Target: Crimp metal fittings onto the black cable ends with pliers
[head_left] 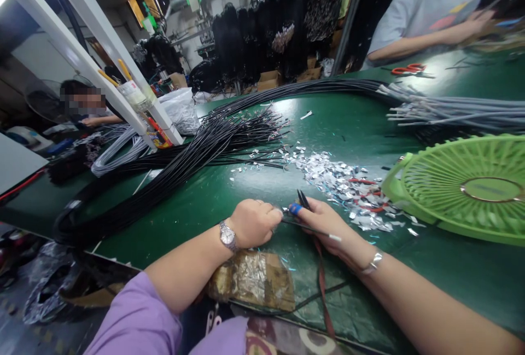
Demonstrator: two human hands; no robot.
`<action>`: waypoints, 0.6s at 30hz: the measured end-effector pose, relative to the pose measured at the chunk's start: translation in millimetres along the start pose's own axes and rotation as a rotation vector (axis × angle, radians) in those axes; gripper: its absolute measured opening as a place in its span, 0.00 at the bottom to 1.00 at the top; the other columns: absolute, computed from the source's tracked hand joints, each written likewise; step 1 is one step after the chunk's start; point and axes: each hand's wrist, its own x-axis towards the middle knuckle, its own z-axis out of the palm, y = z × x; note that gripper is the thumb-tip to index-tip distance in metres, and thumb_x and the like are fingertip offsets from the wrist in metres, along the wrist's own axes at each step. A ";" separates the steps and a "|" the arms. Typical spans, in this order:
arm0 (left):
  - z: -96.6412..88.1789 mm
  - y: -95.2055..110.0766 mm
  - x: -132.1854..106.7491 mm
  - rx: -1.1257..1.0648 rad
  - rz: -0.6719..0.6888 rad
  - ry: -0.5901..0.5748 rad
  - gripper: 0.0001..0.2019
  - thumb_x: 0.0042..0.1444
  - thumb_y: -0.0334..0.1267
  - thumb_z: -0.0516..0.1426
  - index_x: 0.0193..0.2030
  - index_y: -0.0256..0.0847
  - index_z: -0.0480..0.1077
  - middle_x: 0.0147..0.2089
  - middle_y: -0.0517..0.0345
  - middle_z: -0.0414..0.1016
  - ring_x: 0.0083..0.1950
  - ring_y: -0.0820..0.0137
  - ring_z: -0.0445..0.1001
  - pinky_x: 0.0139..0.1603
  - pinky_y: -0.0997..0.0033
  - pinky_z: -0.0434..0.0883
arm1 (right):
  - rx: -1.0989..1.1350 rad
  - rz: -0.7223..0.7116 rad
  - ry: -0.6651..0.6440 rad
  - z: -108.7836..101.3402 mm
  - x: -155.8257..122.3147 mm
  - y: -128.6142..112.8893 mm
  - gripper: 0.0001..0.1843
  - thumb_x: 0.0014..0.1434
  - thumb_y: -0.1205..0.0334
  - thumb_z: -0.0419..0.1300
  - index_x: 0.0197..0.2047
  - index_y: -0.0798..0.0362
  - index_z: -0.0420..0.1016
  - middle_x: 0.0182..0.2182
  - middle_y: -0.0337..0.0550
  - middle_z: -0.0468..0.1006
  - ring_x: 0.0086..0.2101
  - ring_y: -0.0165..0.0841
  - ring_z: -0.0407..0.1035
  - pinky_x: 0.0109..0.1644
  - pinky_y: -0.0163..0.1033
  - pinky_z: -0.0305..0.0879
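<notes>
My left hand (pixel 255 222) is closed in a fist near the table's front edge, with a wristwatch on its wrist, and it grips the end of a thin black cable (pixel 311 228). My right hand (pixel 328 223) is closed too, with blue tape on one fingertip. It holds a small dark cutting tool (pixel 303 199) and touches the same cable, which runs across it to a pale stripped tip. A heap of silvery foil scraps (pixel 340 180) lies just beyond both hands. A big bundle of black cables (pixel 192 158) sweeps across the green table (pixel 229 202) to the left.
A green plastic fan grille (pixel 463 185) lies at the right. Grey cables (pixel 451 109) and red scissors (pixel 408 69) lie farther back, where another person's arm (pixel 422 40) rests. A taped cardboard pad (pixel 254 281) sits at the front edge. White frame posts (pixel 98 65) rise at left.
</notes>
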 end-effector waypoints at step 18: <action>3.5 -14.2 8.0 -0.619 -0.434 0.177 0.13 0.53 0.42 0.55 0.23 0.37 0.67 0.19 0.63 0.63 0.23 0.77 0.59 0.25 0.75 0.54 | -0.844 -0.483 0.127 -21.1 -1.1 -5.1 0.16 0.62 0.52 0.45 0.31 0.50 0.68 0.26 0.43 0.71 0.28 0.36 0.66 0.30 0.39 0.59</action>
